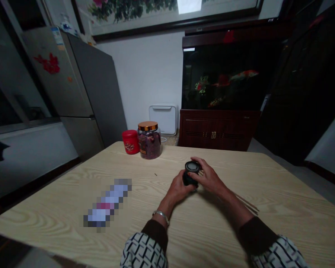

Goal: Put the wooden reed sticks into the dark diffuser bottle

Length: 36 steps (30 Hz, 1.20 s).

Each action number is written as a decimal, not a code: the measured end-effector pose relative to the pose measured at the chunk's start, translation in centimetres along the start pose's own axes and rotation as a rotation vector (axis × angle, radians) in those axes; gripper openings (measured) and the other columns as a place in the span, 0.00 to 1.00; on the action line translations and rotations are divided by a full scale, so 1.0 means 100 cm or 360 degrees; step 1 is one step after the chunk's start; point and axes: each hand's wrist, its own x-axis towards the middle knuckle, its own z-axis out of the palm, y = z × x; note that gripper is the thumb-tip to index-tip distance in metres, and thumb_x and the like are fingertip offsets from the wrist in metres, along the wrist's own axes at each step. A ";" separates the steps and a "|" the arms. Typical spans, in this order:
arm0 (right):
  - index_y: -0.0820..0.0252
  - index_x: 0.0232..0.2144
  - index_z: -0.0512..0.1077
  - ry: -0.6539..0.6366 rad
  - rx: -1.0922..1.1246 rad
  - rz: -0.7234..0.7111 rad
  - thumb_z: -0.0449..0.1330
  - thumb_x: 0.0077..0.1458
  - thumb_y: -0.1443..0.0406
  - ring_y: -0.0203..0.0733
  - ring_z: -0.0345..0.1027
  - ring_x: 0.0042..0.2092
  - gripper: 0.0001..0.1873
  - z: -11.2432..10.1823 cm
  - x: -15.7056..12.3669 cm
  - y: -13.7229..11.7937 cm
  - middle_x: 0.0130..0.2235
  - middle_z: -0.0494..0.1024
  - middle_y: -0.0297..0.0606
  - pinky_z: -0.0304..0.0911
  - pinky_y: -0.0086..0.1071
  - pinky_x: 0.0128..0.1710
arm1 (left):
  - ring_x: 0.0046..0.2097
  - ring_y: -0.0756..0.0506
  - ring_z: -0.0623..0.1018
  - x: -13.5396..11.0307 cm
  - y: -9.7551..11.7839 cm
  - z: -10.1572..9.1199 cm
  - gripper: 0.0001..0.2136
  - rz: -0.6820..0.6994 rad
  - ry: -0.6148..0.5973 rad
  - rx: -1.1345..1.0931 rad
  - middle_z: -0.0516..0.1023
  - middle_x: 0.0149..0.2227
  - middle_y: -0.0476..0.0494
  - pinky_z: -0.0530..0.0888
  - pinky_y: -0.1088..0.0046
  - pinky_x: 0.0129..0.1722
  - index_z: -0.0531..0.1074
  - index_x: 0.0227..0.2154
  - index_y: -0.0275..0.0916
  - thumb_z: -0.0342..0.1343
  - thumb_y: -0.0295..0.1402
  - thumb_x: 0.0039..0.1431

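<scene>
A small dark cylindrical jar (192,167) with a ringed, greyish round top stands upright near the middle of the table. My left hand (179,188) is wrapped around its lower body from the left. The thumb and fingers of my right hand (208,174) grip the upper rim from the right. My fingers hide part of the jar's side, and I cannot tell whether its top is loose. Thin brown sticks (247,204) lie on the table beside my right forearm.
On the wooden table (209,230), a pixelated flat object (108,204) lies at the left. A red canister (131,141) and a large copper-lidded jar of dried purplish contents (150,143) stand at the far edge. A tiny dark scrap (155,174) lies nearby.
</scene>
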 end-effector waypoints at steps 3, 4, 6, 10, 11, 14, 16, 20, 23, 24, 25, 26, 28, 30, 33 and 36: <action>0.56 0.55 0.65 -0.0064 -0.0176 -0.0055 0.61 0.55 0.60 0.47 0.66 0.56 0.25 -0.005 0.002 -0.007 0.54 0.70 0.44 0.61 0.42 0.57 | 0.47 0.41 0.76 -0.001 0.001 0.000 0.30 -0.0004 0.0003 0.0010 0.77 0.47 0.39 0.71 0.65 0.47 0.68 0.53 0.35 0.68 0.33 0.44; 0.56 0.54 0.66 -0.0084 -0.0227 -0.0055 0.61 0.56 0.59 0.47 0.66 0.55 0.24 -0.007 0.002 -0.010 0.53 0.70 0.44 0.61 0.42 0.56 | 0.46 0.41 0.76 -0.001 0.002 0.000 0.30 -0.0007 0.0002 0.0008 0.77 0.47 0.39 0.72 0.66 0.47 0.68 0.53 0.35 0.69 0.33 0.44; 0.57 0.54 0.66 -0.0112 -0.0341 -0.0016 0.61 0.56 0.58 0.48 0.67 0.54 0.24 -0.009 0.002 -0.015 0.53 0.71 0.45 0.62 0.43 0.55 | 0.46 0.41 0.76 -0.002 0.004 0.000 0.30 -0.0024 0.0004 -0.0022 0.77 0.47 0.39 0.72 0.66 0.47 0.68 0.53 0.35 0.69 0.32 0.44; 0.58 0.61 0.60 -0.0167 -0.0474 0.0109 0.65 0.51 0.52 0.54 0.63 0.58 0.38 -0.014 0.000 -0.017 0.58 0.68 0.49 0.60 0.47 0.57 | 0.47 0.40 0.77 -0.003 0.008 0.000 0.31 -0.0052 -0.0006 -0.0120 0.78 0.48 0.37 0.72 0.65 0.48 0.68 0.53 0.35 0.69 0.31 0.43; 0.57 0.63 0.56 -0.0188 -0.0436 0.0120 0.66 0.50 0.51 0.54 0.61 0.61 0.43 -0.015 0.000 -0.015 0.60 0.65 0.50 0.59 0.47 0.58 | 0.48 0.40 0.77 -0.003 0.008 0.000 0.31 -0.0043 -0.0015 -0.0134 0.77 0.48 0.37 0.72 0.64 0.49 0.68 0.53 0.35 0.69 0.31 0.43; 0.55 0.68 0.46 -0.0294 -0.0236 0.0131 0.67 0.48 0.52 0.52 0.60 0.63 0.53 -0.022 0.000 -0.011 0.64 0.62 0.50 0.57 0.45 0.60 | 0.49 0.39 0.76 -0.002 0.008 -0.001 0.31 -0.0010 -0.0032 -0.0155 0.77 0.49 0.36 0.72 0.63 0.51 0.68 0.53 0.35 0.69 0.32 0.44; 0.54 0.69 0.45 -0.0334 -0.0191 0.0168 0.66 0.50 0.54 0.50 0.67 0.57 0.51 -0.028 -0.001 -0.012 0.59 0.69 0.48 0.61 0.43 0.56 | 0.50 0.39 0.76 -0.002 0.007 -0.001 0.30 -0.0018 -0.0021 -0.0137 0.77 0.49 0.36 0.71 0.63 0.51 0.68 0.52 0.35 0.69 0.32 0.44; 0.55 0.64 0.56 -0.0077 -0.0530 0.0376 0.59 0.55 0.48 0.46 0.74 0.36 0.39 -0.041 -0.004 -0.025 0.36 0.79 0.38 0.65 0.40 0.40 | 0.48 0.40 0.76 -0.002 0.005 -0.002 0.31 -0.0044 -0.0025 -0.0056 0.78 0.47 0.38 0.71 0.64 0.50 0.68 0.52 0.35 0.70 0.33 0.43; 0.54 0.62 0.60 0.0024 -0.0630 0.0375 0.58 0.55 0.46 0.48 0.73 0.37 0.37 -0.042 -0.008 -0.031 0.37 0.78 0.39 0.65 0.42 0.41 | 0.48 0.40 0.76 -0.002 0.005 -0.002 0.31 -0.0021 -0.0032 -0.0063 0.78 0.47 0.38 0.71 0.64 0.49 0.68 0.53 0.35 0.69 0.33 0.44; 0.53 0.62 0.59 0.0000 -0.0584 0.0315 0.60 0.54 0.47 0.50 0.73 0.43 0.37 -0.041 -0.009 -0.031 0.43 0.78 0.42 0.65 0.44 0.45 | 0.48 0.40 0.76 -0.002 0.005 -0.002 0.30 -0.0017 -0.0031 -0.0072 0.77 0.48 0.38 0.71 0.65 0.49 0.68 0.53 0.35 0.69 0.33 0.45; 0.53 0.63 0.58 -0.0041 -0.0526 0.0244 0.61 0.54 0.49 0.52 0.71 0.50 0.38 -0.039 -0.009 -0.030 0.51 0.75 0.46 0.64 0.46 0.49 | 0.48 0.40 0.76 -0.002 0.006 -0.002 0.30 -0.0017 -0.0031 -0.0084 0.77 0.48 0.38 0.71 0.65 0.49 0.68 0.52 0.35 0.69 0.33 0.45; 0.52 0.64 0.56 -0.0089 -0.0472 0.0177 0.62 0.53 0.51 0.53 0.67 0.57 0.40 -0.036 -0.009 -0.030 0.58 0.70 0.48 0.62 0.48 0.54 | 0.48 0.40 0.76 -0.002 0.007 -0.001 0.29 -0.0019 -0.0032 -0.0094 0.78 0.47 0.38 0.71 0.65 0.49 0.69 0.52 0.35 0.69 0.33 0.45; 0.52 0.66 0.53 -0.0207 -0.0406 0.0087 0.62 0.53 0.56 0.54 0.57 0.65 0.41 -0.031 -0.007 -0.031 0.66 0.60 0.48 0.56 0.50 0.60 | 0.48 0.40 0.76 -0.003 0.010 -0.001 0.29 -0.0014 -0.0036 -0.0116 0.77 0.48 0.38 0.71 0.66 0.48 0.69 0.52 0.35 0.68 0.33 0.46; 0.53 0.66 0.55 -0.0295 -0.0427 0.0055 0.61 0.54 0.60 0.53 0.56 0.65 0.39 -0.027 -0.004 -0.034 0.66 0.61 0.47 0.55 0.50 0.61 | 0.47 0.41 0.76 -0.003 0.014 -0.001 0.28 -0.0016 -0.0037 -0.0142 0.78 0.47 0.39 0.71 0.67 0.47 0.69 0.52 0.34 0.68 0.32 0.46; 0.55 0.61 0.63 -0.0221 -0.0662 0.0094 0.60 0.56 0.59 0.57 0.66 0.58 0.31 -0.025 0.000 -0.040 0.58 0.70 0.50 0.59 0.53 0.57 | 0.45 0.41 0.76 -0.005 0.019 -0.001 0.27 -0.0044 -0.0028 -0.0147 0.78 0.44 0.40 0.71 0.68 0.45 0.70 0.50 0.34 0.68 0.30 0.44; 0.54 0.60 0.65 -0.0082 -0.0817 0.0129 0.62 0.54 0.54 0.62 0.68 0.54 0.32 -0.024 0.002 -0.037 0.54 0.73 0.51 0.61 0.57 0.53 | 0.45 0.42 0.75 -0.005 0.020 -0.002 0.26 -0.0023 -0.0011 -0.0118 0.79 0.44 0.41 0.71 0.70 0.44 0.71 0.49 0.35 0.67 0.28 0.43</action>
